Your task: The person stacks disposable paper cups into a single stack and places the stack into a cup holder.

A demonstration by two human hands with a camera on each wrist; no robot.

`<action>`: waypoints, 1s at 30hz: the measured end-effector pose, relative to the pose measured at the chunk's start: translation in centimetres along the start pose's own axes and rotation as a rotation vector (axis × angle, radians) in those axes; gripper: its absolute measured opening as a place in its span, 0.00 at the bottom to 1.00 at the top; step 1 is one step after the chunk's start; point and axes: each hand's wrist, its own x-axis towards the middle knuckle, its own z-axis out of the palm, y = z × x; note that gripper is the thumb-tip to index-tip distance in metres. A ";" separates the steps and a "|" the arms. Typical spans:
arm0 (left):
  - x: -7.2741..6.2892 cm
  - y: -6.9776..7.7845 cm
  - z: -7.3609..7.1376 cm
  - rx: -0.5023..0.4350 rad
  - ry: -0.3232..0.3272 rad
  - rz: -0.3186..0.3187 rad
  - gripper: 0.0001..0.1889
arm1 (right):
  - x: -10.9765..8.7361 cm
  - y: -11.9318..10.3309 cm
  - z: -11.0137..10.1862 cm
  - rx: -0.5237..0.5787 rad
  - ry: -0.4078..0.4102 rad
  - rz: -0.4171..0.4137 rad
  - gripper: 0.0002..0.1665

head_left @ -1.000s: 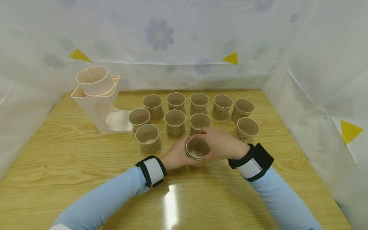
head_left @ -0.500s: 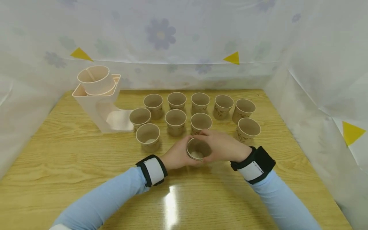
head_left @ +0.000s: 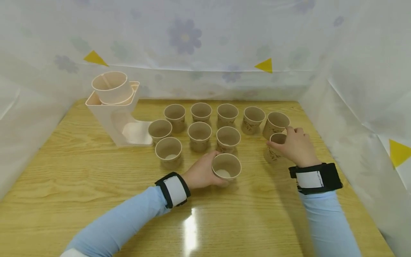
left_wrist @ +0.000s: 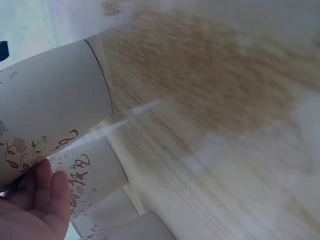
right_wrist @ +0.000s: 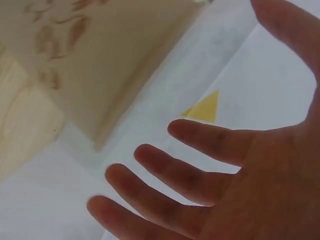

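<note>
A brown paper cup (head_left: pixel 227 165) stands at the front middle in the head view, and my left hand (head_left: pixel 202 172) grips it from the left side. Printed flowers show on this cup (left_wrist: pixel 52 95) in the left wrist view, with the curled fingers (left_wrist: pixel 59 192) against its wall. My right hand (head_left: pixel 298 148) reaches over another paper cup (head_left: pixel 272 154) at the right, thumb and fingers spread around its rim. In the right wrist view the fingers (right_wrist: pixel 150 192) are apart from the blurred cup (right_wrist: pixel 100 55).
Several more paper cups (head_left: pixel 199 137) stand upright in rows behind. A pale pink holder (head_left: pixel 110 123) with a round container (head_left: pixel 110 91) on top stands at the back left of the wooden table (head_left: pixel 96 167). White curtains (head_left: pixel 363 71) with yellow triangles enclose the table.
My right hand has left the cup in my left hand and moved right to the cup at the far right. My left hand keeps its hold. The view has shifted slightly.
</note>
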 end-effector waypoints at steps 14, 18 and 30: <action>0.0 0.0 0.2 0.003 0.012 -0.020 0.37 | 0.7 1.0 0.2 0.020 -0.124 0.005 0.50; 0.0 -0.1 0.1 0.004 0.007 -0.022 0.37 | 0.7 0.7 0.2 0.039 -0.088 -0.033 0.43; 0.0 0.0 0.2 0.016 0.012 -0.030 0.37 | -1.6 -3.3 -3.0 0.092 0.018 -0.159 0.40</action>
